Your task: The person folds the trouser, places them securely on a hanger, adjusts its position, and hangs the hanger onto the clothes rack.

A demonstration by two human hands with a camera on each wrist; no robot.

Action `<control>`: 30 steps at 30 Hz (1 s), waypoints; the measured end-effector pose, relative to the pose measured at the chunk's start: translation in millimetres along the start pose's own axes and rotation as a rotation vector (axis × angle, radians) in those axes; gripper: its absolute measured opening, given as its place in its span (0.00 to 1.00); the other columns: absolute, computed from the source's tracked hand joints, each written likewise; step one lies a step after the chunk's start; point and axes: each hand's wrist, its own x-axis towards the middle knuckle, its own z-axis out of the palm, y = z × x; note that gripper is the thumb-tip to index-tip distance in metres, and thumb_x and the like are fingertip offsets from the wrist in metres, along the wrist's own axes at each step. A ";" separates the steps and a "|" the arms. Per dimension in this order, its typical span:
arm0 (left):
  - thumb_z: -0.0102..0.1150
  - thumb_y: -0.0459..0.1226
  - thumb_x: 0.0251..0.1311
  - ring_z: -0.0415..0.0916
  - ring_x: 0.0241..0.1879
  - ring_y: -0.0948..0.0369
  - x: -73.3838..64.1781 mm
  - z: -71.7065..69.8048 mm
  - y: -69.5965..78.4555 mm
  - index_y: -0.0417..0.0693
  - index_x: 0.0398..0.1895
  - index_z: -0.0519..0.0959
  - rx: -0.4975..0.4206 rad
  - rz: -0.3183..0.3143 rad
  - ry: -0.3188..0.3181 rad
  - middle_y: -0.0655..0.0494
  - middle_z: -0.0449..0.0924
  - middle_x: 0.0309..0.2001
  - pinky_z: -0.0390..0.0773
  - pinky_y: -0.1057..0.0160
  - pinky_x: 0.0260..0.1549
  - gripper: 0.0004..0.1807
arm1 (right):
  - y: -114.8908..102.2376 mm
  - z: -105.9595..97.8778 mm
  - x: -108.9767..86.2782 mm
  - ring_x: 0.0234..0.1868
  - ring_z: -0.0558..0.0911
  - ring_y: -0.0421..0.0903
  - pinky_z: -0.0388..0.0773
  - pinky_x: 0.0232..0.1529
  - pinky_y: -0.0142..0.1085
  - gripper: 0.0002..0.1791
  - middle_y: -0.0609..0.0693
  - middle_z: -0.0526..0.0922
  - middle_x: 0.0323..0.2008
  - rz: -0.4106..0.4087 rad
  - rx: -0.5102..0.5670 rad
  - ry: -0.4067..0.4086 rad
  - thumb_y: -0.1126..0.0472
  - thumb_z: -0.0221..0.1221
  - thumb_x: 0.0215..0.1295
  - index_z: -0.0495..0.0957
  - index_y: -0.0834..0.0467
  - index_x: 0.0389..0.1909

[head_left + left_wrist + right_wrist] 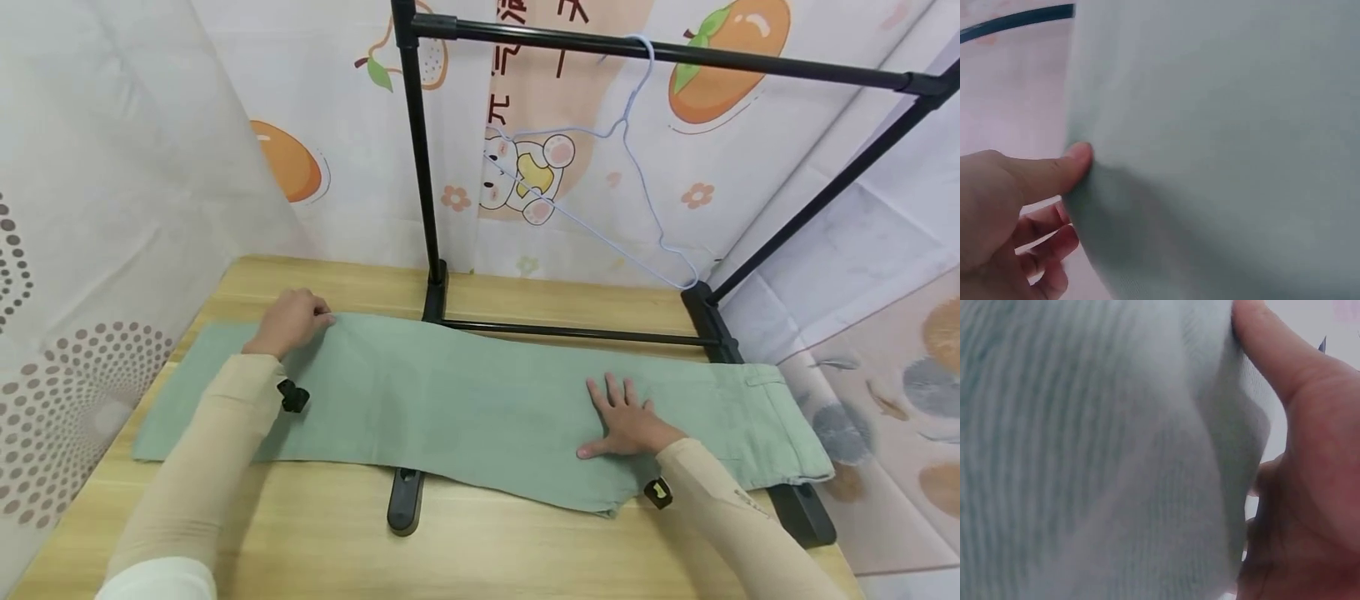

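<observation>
A pair of pale green trousers (480, 392) lies lengthwise across the table, one leg over the other, waistband at the right and leg ends at the left. At their far edge, left of the middle, my left hand (291, 323) pinches the cloth. The left wrist view shows that thumb (1077, 159) on top of the trouser edge and the other fingers behind it. Spread on the upper part of the trousers, my right hand (626, 423) has its fingers straight and apart. Trouser cloth (1097, 462) fills most of the right wrist view beside the right hand (1316, 450).
A black garment rack (420, 150) stands on the wooden table (315, 533), its feet partly under the trousers. From its top bar hangs a light blue wire hanger (637, 158). Printed white curtains (337, 208) enclose the back and sides.
</observation>
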 end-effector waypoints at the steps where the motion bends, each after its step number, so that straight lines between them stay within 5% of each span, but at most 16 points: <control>1: 0.60 0.37 0.65 0.76 0.41 0.43 2.1 2.7 -0.7 0.36 0.37 0.84 0.010 0.009 -0.005 0.38 0.82 0.39 0.75 0.44 0.43 0.11 | 0.7 -0.9 -0.6 0.73 0.36 0.76 0.41 0.60 0.79 0.72 0.71 0.33 0.75 0.002 0.000 0.006 0.24 0.63 0.43 0.39 0.60 0.77; 8: 0.57 0.38 0.67 0.75 0.46 0.42 4.4 24.4 -11.8 0.33 0.46 0.79 -0.031 -0.017 -0.054 0.35 0.79 0.45 0.74 0.44 0.45 0.15 | 3.9 -2.2 0.5 0.73 0.36 0.76 0.42 0.60 0.79 0.72 0.71 0.34 0.75 -0.005 -0.020 0.022 0.22 0.62 0.43 0.39 0.59 0.77; 13: 0.57 0.39 0.67 0.75 0.51 0.40 1.8 14.4 -24.2 0.33 0.50 0.78 -0.038 -0.032 -0.125 0.33 0.79 0.50 0.74 0.41 0.50 0.16 | 4.8 -0.1 1.5 0.73 0.35 0.75 0.40 0.60 0.79 0.72 0.71 0.33 0.75 0.000 -0.005 0.020 0.22 0.62 0.42 0.39 0.59 0.77; 18: 0.59 0.41 0.65 0.74 0.50 0.37 -10.8 -3.2 -57.6 0.32 0.50 0.77 -0.003 -0.082 -0.173 0.30 0.76 0.53 0.74 0.40 0.46 0.20 | 4.3 2.2 0.8 0.74 0.35 0.75 0.41 0.60 0.79 0.72 0.70 0.33 0.76 -0.003 0.000 0.014 0.21 0.62 0.41 0.40 0.58 0.77; 25: 0.57 0.46 0.65 0.73 0.47 0.34 -30.5 -12.7 -118.4 0.28 0.51 0.75 0.031 -0.197 -0.084 0.26 0.75 0.51 0.72 0.40 0.41 0.26 | 2.9 0.7 2.1 0.73 0.37 0.76 0.43 0.60 0.79 0.71 0.71 0.35 0.75 0.001 -0.010 0.022 0.23 0.63 0.43 0.40 0.59 0.77; 30: 0.57 0.49 0.66 0.74 0.38 0.37 -44.6 -16.0 -125.3 0.29 0.47 0.77 0.061 -0.237 -0.013 0.28 0.78 0.45 0.71 0.47 0.31 0.27 | 4.5 0.5 1.8 0.73 0.36 0.75 0.43 0.60 0.79 0.72 0.70 0.34 0.76 0.011 -0.012 0.009 0.23 0.63 0.42 0.40 0.59 0.77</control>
